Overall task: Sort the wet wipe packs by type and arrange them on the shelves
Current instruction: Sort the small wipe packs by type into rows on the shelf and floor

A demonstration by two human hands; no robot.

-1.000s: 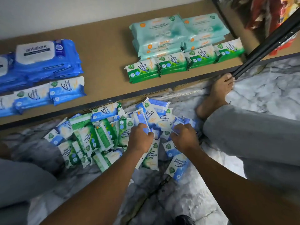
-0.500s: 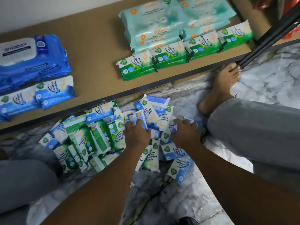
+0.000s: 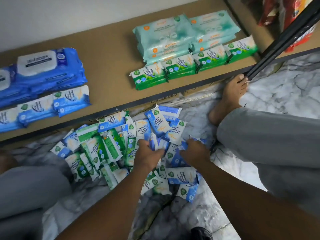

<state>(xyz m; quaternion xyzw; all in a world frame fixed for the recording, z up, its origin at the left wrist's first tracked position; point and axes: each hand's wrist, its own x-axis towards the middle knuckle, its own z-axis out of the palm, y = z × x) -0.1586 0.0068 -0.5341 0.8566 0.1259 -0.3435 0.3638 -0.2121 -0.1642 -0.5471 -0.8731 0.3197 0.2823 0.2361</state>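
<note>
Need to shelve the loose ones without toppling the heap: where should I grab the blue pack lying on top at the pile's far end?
Pinch the blue pack across its narrow width, by both long edges, coming from above. It seems to lie face up atop the pile, its long edges exposed.

- Wall (image 3: 69, 18): plain, pale, behind the shelf.
- Floor (image 3: 285, 87): white marble pattern, grey veins.
- Shelf board (image 3: 107, 66): low, brown, dark front edge.
- Black post (image 3: 285, 32): slants across the board's right end.
- Cardboard (image 3: 173, 97): under the board's front edge.
</note>
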